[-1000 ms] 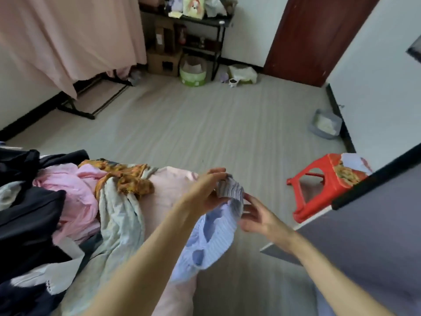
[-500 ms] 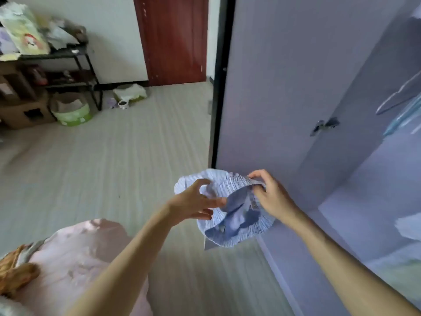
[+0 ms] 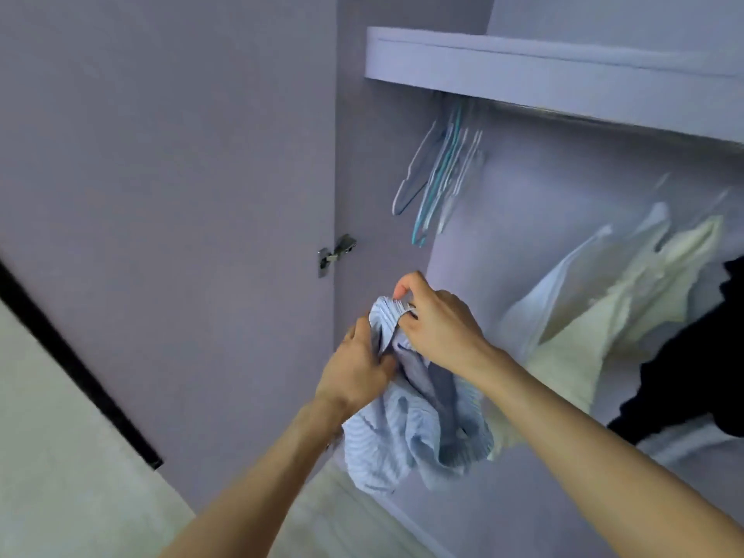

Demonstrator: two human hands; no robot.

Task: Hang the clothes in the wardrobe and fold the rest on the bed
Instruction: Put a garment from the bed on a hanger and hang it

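A light blue striped garment (image 3: 406, 432) hangs bunched between both hands in front of the open lilac wardrobe (image 3: 543, 62). My right hand (image 3: 435, 320) pinches its gathered waistband at the top. My left hand (image 3: 358, 368) grips the cloth just below and to the left. Several empty pale blue and clear hangers (image 3: 439, 175) hang from the rail under the shelf, above and slightly right of my hands. The lower part of the garment dangles loose.
The wardrobe door (image 3: 169, 219) stands open on the left, with a metal hinge (image 3: 336, 253). On the right of the rail hang a white garment (image 3: 571, 316) and a black one (image 3: 692, 368). Pale floor (image 3: 60, 469) shows at lower left.
My view has swung from the bed and floor up into the wardrobe. Both hands carried the blue garment along and have bunched its waistband closer together.
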